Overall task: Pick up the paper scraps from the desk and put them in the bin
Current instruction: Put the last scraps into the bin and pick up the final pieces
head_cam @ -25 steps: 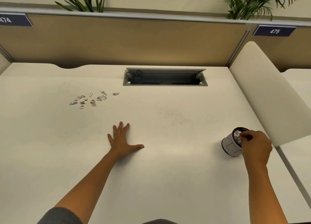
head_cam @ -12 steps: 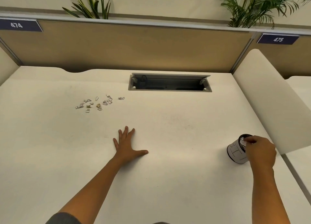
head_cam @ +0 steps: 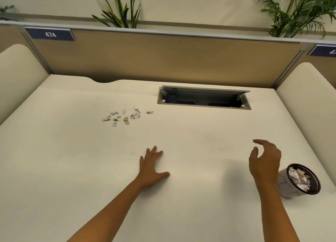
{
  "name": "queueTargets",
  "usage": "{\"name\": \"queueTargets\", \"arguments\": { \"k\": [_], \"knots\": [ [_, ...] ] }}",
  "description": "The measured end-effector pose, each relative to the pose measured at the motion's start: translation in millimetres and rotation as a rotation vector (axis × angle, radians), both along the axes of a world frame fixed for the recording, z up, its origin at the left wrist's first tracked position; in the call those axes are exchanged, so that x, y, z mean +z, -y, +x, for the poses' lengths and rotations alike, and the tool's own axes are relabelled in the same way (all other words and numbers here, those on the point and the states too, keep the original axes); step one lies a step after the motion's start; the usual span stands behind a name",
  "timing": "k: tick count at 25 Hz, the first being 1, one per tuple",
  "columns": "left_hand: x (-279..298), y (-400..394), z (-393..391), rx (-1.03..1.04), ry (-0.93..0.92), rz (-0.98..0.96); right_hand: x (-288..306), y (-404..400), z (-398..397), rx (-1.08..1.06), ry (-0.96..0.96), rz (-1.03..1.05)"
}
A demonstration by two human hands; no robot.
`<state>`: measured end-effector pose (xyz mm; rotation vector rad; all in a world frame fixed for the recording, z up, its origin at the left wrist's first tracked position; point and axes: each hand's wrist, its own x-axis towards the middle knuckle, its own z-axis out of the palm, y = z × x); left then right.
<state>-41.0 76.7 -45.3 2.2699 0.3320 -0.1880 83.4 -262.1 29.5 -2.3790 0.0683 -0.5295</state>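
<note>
Left hand (head_cam: pixel 151 166) lies flat, fingers spread, on the white desk (head_cam: pixel 54 160). Right hand (head_cam: pixel 264 162) hovers loosely open and empty beside the small bin (head_cam: pixel 283 186) near the desk's right edge. Paper scraps (head_cam: pixel 125 116) lie far left, with bare desktop between.

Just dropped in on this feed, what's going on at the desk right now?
A person is clearing paper scraps off a white desk into a small bin at the right, which already holds some paper. The right hand hovers open and empty beside the bin. The left hand lies flat on the desk. A cluster of scraps remains at the far left.
</note>
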Motion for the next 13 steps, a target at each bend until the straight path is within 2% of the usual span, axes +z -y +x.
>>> {"name": "queueTargets", "arguments": {
  "k": [6, 10, 13],
  "knots": [
    [7.3, -40.1, -3.9, 0.129, 0.214, -0.111, -25.0, -104.6, 2.2, 0.347, -0.162, 0.15],
    [17.1, -83.3, 12.3, 0.31, 0.302, -0.04, -36.9, -168.0, -0.6, 0.549, -0.312, 0.202],
    [20.0, -124.3, 33.1, 0.425, 0.302, 0.041, -44.2, -211.2, 3.1, 0.666, -0.409, 0.157]
  ]
}}
